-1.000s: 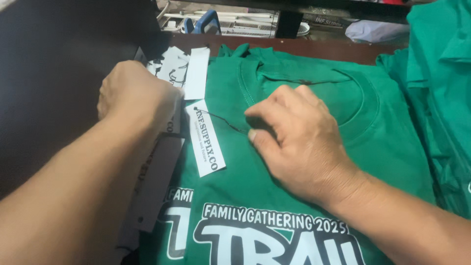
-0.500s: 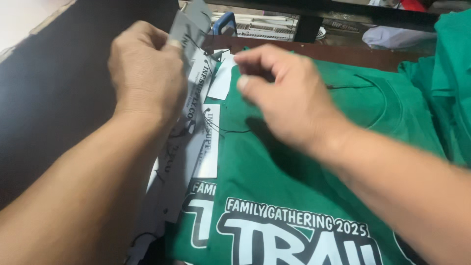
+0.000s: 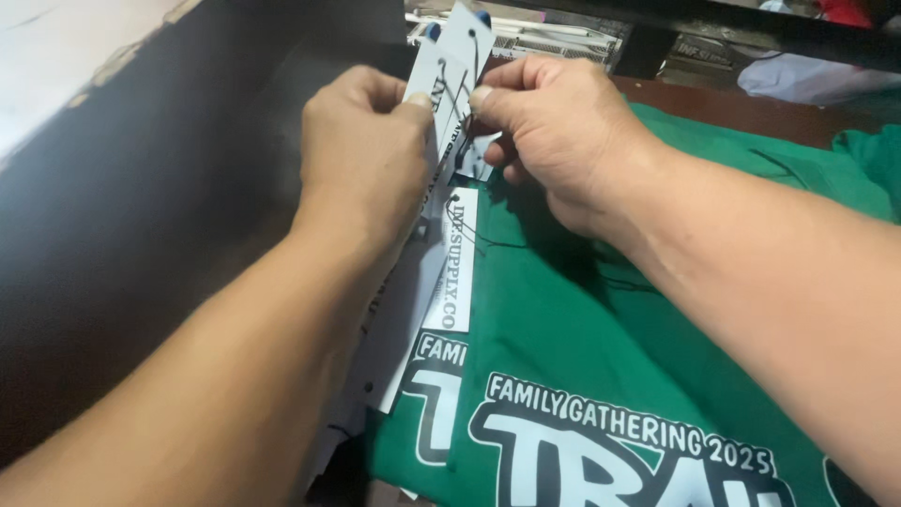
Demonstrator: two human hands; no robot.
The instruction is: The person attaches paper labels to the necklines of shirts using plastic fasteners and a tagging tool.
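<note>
Between both hands' fingers (image 3: 481,98): tag (image 3: 449,66) (raised)

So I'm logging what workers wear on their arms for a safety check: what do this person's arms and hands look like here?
Both forearms are bare: no sleeve shows anywhere in the head view. The left hand and the right hand are bare too, with no gloves. No ring, watch or wristband is visible. The fingernails are short and plain.
</note>
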